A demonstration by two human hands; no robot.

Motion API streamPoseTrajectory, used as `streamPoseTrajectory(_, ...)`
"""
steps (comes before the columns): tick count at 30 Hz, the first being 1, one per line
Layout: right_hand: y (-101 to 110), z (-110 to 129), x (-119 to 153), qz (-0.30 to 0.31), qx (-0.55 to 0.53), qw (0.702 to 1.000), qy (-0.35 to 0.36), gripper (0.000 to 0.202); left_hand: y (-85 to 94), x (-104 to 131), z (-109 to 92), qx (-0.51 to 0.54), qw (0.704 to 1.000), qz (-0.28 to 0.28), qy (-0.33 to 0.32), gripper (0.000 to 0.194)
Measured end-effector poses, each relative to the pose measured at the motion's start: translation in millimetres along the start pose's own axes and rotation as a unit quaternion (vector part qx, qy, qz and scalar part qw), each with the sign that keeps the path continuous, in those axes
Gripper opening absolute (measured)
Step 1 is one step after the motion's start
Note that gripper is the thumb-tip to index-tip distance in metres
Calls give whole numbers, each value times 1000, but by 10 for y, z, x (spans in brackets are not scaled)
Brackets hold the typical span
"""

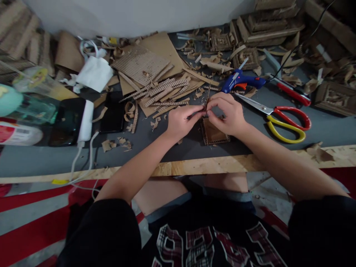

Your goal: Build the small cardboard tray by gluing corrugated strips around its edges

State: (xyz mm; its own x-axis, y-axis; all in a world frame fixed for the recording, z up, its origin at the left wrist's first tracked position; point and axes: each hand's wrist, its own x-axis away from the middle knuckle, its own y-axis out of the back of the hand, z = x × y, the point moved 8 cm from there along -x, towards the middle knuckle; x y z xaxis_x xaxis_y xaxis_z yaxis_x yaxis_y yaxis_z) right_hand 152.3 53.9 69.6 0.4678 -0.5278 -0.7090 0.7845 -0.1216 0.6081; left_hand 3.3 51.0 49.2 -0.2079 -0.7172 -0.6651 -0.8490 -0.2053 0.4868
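Note:
A thin cardboard strip (208, 93) stands on end between my two hands. My left hand (183, 118) pinches its lower end with thumb and forefinger. Closed around the same end, the fingertips of my right hand (226, 113) meet the left ones. Just below them on the table lies a small square cardboard piece with a corrugated border (216, 138), partly covered by my right hand. Beyond my right hand rests a blue glue gun (241, 79) with an orange trigger. Scissors (286, 118) with red and yellow handles lie to its right.
Corrugated strips (167, 92) and cardboard sheets (141, 65) are heaped behind my left hand. Phones (68, 120), a white power bank (86, 120) with cables and bottles (20, 133) crowd the left. A red-handled cutter (293, 93) and stacked cardboard frames (267, 31) are at right.

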Motion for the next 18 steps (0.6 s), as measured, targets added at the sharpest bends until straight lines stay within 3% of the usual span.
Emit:
streamPoseTrajectory(6, 13, -60, 28, -12, 79, 996, -27, 31, 84, 11, -82, -18, 995, -67, -68, 23)
streamPoseTrajectory(12, -6, -127, 49, -29, 22, 998, -45, 15, 75, 34, -3, -36, 995, -78, -41, 26)
streamPoseTrajectory(18, 16, -28, 1, -28, -21, 999, -27, 10, 63, 28, -147, -33, 994, -57, -92, 21)
